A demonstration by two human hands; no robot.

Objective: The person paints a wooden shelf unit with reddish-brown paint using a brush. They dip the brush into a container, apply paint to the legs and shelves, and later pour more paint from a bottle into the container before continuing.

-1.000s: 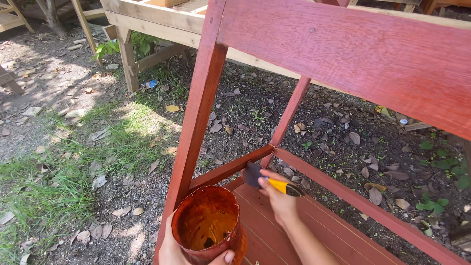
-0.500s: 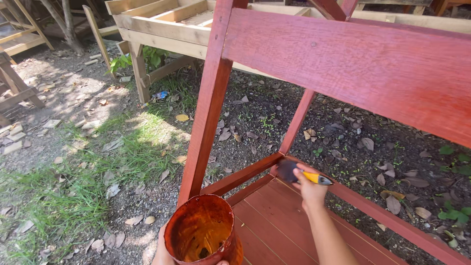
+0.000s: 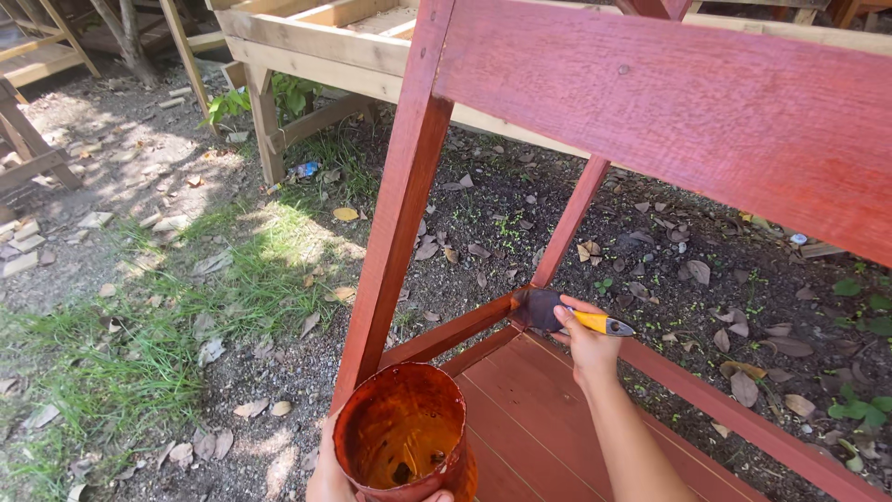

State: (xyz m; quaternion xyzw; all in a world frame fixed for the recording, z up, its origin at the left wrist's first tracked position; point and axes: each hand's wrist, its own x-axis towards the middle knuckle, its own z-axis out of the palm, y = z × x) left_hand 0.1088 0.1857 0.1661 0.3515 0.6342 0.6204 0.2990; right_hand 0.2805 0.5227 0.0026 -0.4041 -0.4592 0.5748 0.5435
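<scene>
The right hand [image 3: 589, 346] grips a yellow-handled brush [image 3: 569, 314], bristles against the red frame's corner joint [image 3: 520, 302]. The left hand [image 3: 333, 476] (mostly hidden) clasps a stain-coated cup [image 3: 401, 434] just beside the slanted post [image 3: 395, 209].
</scene>
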